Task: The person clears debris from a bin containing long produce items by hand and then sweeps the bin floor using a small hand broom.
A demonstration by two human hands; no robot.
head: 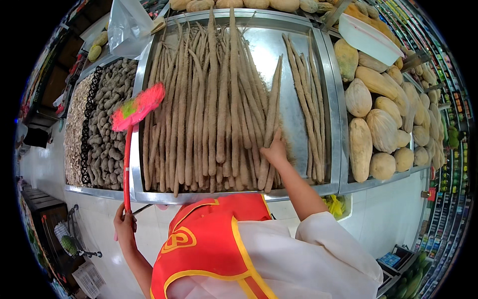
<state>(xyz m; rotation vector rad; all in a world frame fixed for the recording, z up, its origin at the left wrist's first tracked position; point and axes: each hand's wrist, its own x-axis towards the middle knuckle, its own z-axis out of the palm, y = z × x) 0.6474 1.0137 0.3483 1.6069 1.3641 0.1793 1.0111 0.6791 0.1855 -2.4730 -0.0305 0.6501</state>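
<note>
In my left hand (125, 223) is the red handle of a brush (129, 160), held upright, its pink and green bristle head above the edge between two bins. My right hand (275, 151) grips a long brown yam root (273, 101) near its thick lower end, at the right side of a dense row of long yam roots (194, 112) in a metal-rimmed bin. A smaller group of yam roots (310, 108) lies apart at the bin's right. Brown root hairs and dirt lie on the metal bottom between them.
Left are bins of knobbly dark tubers (110, 123) and small pale pieces (76, 130). Pumpkins and squashes (381, 129) fill the right bin, with a white plastic tray (369, 39) on top. A plastic bag (129, 30) hangs at upper left. The metal rim (231, 197) runs before me.
</note>
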